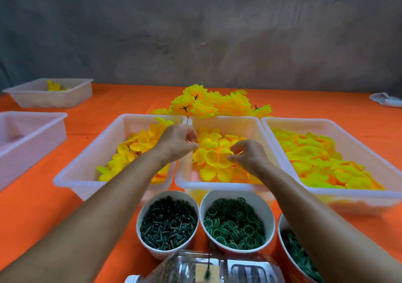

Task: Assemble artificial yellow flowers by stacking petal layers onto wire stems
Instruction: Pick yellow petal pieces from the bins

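Both hands reach into the middle tray (219, 183) of cupped yellow petals (212, 158). Left hand (177, 142) curled, contents unclear; right hand (248, 154) pinches a petal. Orange worktop (43, 206).

Both bare forearms reach forward side by side, the left hand (177, 142) raised slightly higher with fingers curled inward toward the thumb, the right hand (248, 155) lower and just beside it, fingertips (231, 157) drawn together in a loose pinch.
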A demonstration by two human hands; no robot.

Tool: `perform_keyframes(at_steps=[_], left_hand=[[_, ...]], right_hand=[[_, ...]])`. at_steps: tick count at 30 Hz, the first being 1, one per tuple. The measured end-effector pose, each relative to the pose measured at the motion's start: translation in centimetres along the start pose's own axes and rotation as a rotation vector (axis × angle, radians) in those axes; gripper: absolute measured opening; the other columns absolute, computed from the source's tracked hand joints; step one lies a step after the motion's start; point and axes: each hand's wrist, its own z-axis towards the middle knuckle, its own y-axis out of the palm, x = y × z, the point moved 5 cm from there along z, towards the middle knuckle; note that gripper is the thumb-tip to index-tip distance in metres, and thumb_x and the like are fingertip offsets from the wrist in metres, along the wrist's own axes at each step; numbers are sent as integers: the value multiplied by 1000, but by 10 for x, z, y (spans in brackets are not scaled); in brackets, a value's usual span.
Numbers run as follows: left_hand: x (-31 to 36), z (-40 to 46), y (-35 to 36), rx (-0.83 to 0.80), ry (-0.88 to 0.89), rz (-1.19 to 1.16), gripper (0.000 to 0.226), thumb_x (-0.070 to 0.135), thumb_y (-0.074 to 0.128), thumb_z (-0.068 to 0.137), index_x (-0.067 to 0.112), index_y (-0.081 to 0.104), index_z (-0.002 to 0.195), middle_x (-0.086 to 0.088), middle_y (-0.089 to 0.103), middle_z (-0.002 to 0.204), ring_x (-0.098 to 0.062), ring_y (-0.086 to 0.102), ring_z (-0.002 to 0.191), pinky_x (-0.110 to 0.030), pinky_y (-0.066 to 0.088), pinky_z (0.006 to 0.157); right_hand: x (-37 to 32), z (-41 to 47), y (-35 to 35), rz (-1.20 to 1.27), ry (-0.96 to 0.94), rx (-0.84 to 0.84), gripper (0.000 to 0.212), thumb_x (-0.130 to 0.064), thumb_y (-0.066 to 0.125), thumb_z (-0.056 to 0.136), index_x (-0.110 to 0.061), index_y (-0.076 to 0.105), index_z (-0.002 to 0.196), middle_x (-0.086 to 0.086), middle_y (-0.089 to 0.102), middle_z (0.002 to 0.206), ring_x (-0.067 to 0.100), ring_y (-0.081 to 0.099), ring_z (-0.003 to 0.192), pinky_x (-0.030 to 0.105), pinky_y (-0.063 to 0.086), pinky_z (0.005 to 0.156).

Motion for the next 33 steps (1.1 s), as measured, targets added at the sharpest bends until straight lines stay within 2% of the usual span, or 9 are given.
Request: perform_keyframes(at_steps=[6,9,12,16,22,26,29,31,33], left_hand=[[15,4,52,-124,4,100,31,24,75,78,13,65,106,-7,66,106,-23,60,96,-30,46,81],[12,6,56,-134,4,133,36,24,76,77,15,63,110,-7,64,108,-23,58,97,-30,44,78],[10,7,54,-116,17,167,34,24,76,78,15,65,109,-7,59,113,-24,55,104,-30,41,82],[6,6,45,-55,-22,-161,12,3,72,76,9,69,87,-9,66,87,-19,59,81,-25,44,68],[2,1,42,-64,-50,-465,11,-4,72,75,6,69,79,-4,60,71,-17,55,73,-33,49,72],[1,1,44,-75,-46,-481,8,0,73,77,4,69,83,-9,65,77,-19,58,76,-36,52,75],[2,0,44,-75,-29,-491,7,2,71,79,0,70,86,-7,64,71,-8,56,64,-26,48,62],[-1,2,39,-6,-53,-560,4,2,68,83,3,65,80,-4,57,63,-5,49,49,-21,40,48],[-7,3,36,76,-108,-632,13,4,63,87,10,57,77,-6,54,61,-9,48,43,-21,36,41]], right_hand=[[-3,0,8,-190,-69,-65,27,-14,70,81,-14,69,109,10,67,111,25,59,102,31,42,81],[-2,2,9,-82,-74,-71,26,-8,66,82,-11,69,107,8,64,97,14,50,84,25,36,70],[-4,3,7,84,-102,-56,22,-5,62,85,-4,67,106,5,54,91,15,48,83,26,39,70],[-5,0,4,305,-81,-55,13,-1,62,85,-3,62,97,11,56,93,22,53,87,46,48,84],[-3,-4,0,505,-22,-80,16,6,69,78,-9,63,78,13,61,78,14,55,61,23,48,56],[-4,-5,-3,498,-26,-41,24,5,74,73,-14,59,67,14,59,73,19,54,62,31,47,57],[-3,-5,-7,527,-37,39,15,-1,74,75,-10,63,73,20,63,77,20,56,70,38,48,63],[-3,-5,-12,586,-51,110,9,-15,73,81,-10,66,76,12,64,75,16,57,67,31,46,62],[1,-4,-17,662,-3,177,23,-30,63,89,-11,68,76,7,66,72,12,57,60,23,44,56]])
